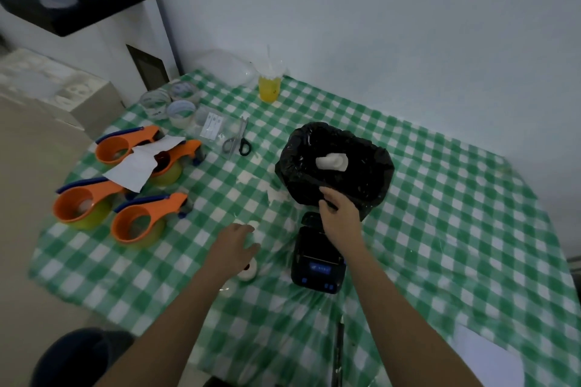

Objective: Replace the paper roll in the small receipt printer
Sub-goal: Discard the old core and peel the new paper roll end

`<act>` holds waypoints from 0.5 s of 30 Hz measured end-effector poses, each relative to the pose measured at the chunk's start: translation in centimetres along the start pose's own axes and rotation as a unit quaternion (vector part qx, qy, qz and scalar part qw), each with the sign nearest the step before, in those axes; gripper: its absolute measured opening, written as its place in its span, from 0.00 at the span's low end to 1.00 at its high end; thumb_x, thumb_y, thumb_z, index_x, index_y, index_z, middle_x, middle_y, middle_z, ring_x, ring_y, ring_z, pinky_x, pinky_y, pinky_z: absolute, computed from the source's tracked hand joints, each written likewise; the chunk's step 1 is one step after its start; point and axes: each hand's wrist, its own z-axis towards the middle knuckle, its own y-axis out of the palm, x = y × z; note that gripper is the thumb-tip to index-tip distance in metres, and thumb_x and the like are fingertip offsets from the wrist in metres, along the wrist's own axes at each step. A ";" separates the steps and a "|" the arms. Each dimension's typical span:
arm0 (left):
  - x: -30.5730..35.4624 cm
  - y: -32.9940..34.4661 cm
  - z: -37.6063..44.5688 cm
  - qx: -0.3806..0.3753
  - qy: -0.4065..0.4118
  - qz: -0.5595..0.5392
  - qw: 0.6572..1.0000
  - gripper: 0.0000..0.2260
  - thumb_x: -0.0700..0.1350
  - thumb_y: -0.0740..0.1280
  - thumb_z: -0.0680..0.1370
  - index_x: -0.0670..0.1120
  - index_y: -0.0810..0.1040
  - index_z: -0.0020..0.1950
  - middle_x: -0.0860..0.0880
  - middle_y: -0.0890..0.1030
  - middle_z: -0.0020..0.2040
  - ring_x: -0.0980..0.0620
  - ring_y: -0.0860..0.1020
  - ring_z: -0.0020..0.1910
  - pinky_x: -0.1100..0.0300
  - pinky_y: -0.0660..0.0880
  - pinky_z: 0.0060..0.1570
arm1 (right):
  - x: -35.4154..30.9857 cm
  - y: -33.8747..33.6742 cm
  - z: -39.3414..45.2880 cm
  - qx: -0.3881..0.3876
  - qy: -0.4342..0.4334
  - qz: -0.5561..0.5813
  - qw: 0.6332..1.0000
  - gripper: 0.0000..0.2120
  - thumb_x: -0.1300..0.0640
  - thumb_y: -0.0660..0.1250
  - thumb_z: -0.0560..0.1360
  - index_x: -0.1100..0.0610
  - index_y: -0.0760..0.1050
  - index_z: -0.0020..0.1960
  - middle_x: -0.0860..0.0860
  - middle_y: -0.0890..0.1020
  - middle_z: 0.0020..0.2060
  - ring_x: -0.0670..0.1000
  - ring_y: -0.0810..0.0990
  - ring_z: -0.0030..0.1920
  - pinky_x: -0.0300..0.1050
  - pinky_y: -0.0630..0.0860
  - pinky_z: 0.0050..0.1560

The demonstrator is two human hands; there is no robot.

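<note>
On the green-and-white checked cloth-covered surface [440,229] stand four orange tape dispensers [138,223] at the left, three clear tape rolls [176,104] behind them, one pair of scissors [239,140], one yellow drink cup [269,88] near the far edge, one black-lined bin [333,163] with a single crumpled white paper piece [331,162] inside, and one small black receipt printer [316,258], its lid raised, just in front of the bin. One small white paper roll [250,270] lies left of the printer, close by it. The right half of the cloth is open room; the near edge hangs down by the person's knees. The left hand [234,245] hovers just above the paper roll, fingers [251,250] loosely spread and gripping nothing. The right hand [338,214] is over the printer's back at the bin's near rim, fingers [327,198] curled; whether they pinch the bag I cannot tell.
</note>
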 end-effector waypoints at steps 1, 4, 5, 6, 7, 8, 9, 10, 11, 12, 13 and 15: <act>-0.7 0.0 -0.2 -0.036 -0.008 0.023 0.999 0.24 0.51 0.66 0.75 0.46 0.66 0.69 0.42 0.69 0.68 0.43 0.67 0.67 0.51 0.67 0.65 | 0.4 0.5 -0.9 -0.008 -0.016 -0.014 1.000 0.14 0.61 0.61 0.78 0.58 0.73 0.63 0.55 0.76 0.62 0.52 0.75 0.61 0.47 0.72 0.64; -1.3 0.6 -0.9 -0.122 -0.031 0.072 0.989 0.34 0.53 0.70 0.71 0.48 0.59 0.72 0.42 0.61 0.72 0.41 0.59 0.71 0.46 0.65 0.67 | 1.6 2.1 -2.7 -0.032 -0.052 -0.074 0.995 0.11 0.61 0.61 0.78 0.58 0.76 0.58 0.53 0.79 0.57 0.51 0.77 0.56 0.51 0.75 0.60; -1.2 0.8 -1.0 -0.135 -0.033 0.094 0.986 0.35 0.52 0.70 0.71 0.49 0.58 0.72 0.42 0.60 0.72 0.41 0.59 0.71 0.46 0.65 0.66 | 1.9 2.4 -3.0 -0.043 -0.055 -0.091 0.993 0.11 0.61 0.60 0.78 0.57 0.76 0.57 0.52 0.79 0.56 0.51 0.77 0.56 0.50 0.75 0.60; -1.0 1.0 -1.1 -0.140 -0.034 0.118 0.982 0.34 0.52 0.71 0.70 0.48 0.59 0.72 0.42 0.61 0.71 0.41 0.60 0.70 0.47 0.67 0.64 | 2.1 2.7 -3.3 -0.054 -0.057 -0.104 0.991 0.10 0.60 0.60 0.78 0.57 0.77 0.57 0.52 0.78 0.56 0.51 0.77 0.56 0.48 0.75 0.60; -0.8 1.1 -1.1 -0.141 -0.032 0.136 0.980 0.33 0.51 0.71 0.70 0.48 0.60 0.71 0.42 0.63 0.70 0.41 0.62 0.68 0.48 0.68 0.62 | 2.2 2.9 -3.6 -0.062 -0.061 -0.113 0.990 0.10 0.60 0.60 0.78 0.56 0.77 0.56 0.51 0.78 0.56 0.50 0.76 0.56 0.46 0.75 0.60; -0.7 1.2 -1.1 -0.141 -0.030 0.145 0.979 0.30 0.50 0.70 0.70 0.47 0.62 0.69 0.43 0.65 0.68 0.42 0.65 0.66 0.49 0.70 0.59 | 2.4 2.9 -3.9 -0.068 -0.065 -0.119 0.988 0.10 0.60 0.60 0.78 0.56 0.77 0.56 0.51 0.78 0.56 0.49 0.76 0.56 0.45 0.75 0.59; -0.7 1.3 -1.0 -0.139 -0.024 0.148 0.979 0.27 0.49 0.69 0.71 0.47 0.64 0.68 0.43 0.67 0.66 0.43 0.67 0.63 0.50 0.71 0.57 | 2.5 2.9 -4.2 -0.071 -0.069 -0.123 0.987 0.10 0.61 0.60 0.78 0.56 0.77 0.55 0.51 0.78 0.56 0.49 0.76 0.56 0.44 0.75 0.59; -0.7 1.3 -1.0 -0.136 -0.019 0.144 0.980 0.24 0.48 0.68 0.72 0.46 0.66 0.66 0.43 0.69 0.64 0.43 0.68 0.62 0.51 0.71 0.56 | 2.6 2.8 -4.4 -0.071 -0.074 -0.127 0.987 0.10 0.61 0.60 0.78 0.57 0.77 0.55 0.50 0.78 0.55 0.48 0.76 0.56 0.43 0.74 0.58; -0.7 1.2 -1.0 -0.125 -0.013 0.132 0.983 0.22 0.47 0.67 0.73 0.46 0.67 0.65 0.43 0.70 0.63 0.43 0.70 0.60 0.51 0.72 0.55 | 2.7 2.6 -4.6 -0.069 -0.079 -0.129 0.986 0.10 0.61 0.60 0.77 0.57 0.78 0.54 0.50 0.79 0.55 0.48 0.76 0.55 0.42 0.74 0.58; -0.6 1.1 -1.0 -0.112 -0.011 0.102 0.988 0.21 0.47 0.67 0.73 0.45 0.68 0.64 0.43 0.72 0.62 0.43 0.71 0.59 0.52 0.72 0.55 | 2.8 2.4 -4.7 -0.065 -0.085 -0.128 0.986 0.10 0.62 0.60 0.77 0.57 0.78 0.54 0.50 0.79 0.54 0.48 0.76 0.55 0.41 0.73 0.58; -0.4 0.8 -1.1 -0.092 -0.009 0.053 0.994 0.21 0.48 0.67 0.73 0.45 0.69 0.64 0.44 0.73 0.61 0.44 0.73 0.58 0.52 0.73 0.54 | 2.8 2.2 -4.8 -0.060 -0.088 -0.123 0.987 0.10 0.62 0.60 0.77 0.56 0.78 0.53 0.49 0.79 0.53 0.47 0.76 0.54 0.41 0.74 0.58; 0.9 0.0 -1.2 -0.049 -0.019 -0.082 0.995 0.19 0.49 0.68 0.74 0.44 0.71 0.62 0.48 0.74 0.59 0.47 0.74 0.56 0.55 0.72 0.52 | 2.6 1.6 -5.2 -0.061 -0.076 -0.086 0.992 0.10 0.62 0.61 0.77 0.55 0.79 0.53 0.47 0.78 0.50 0.44 0.76 0.51 0.42 0.75 0.57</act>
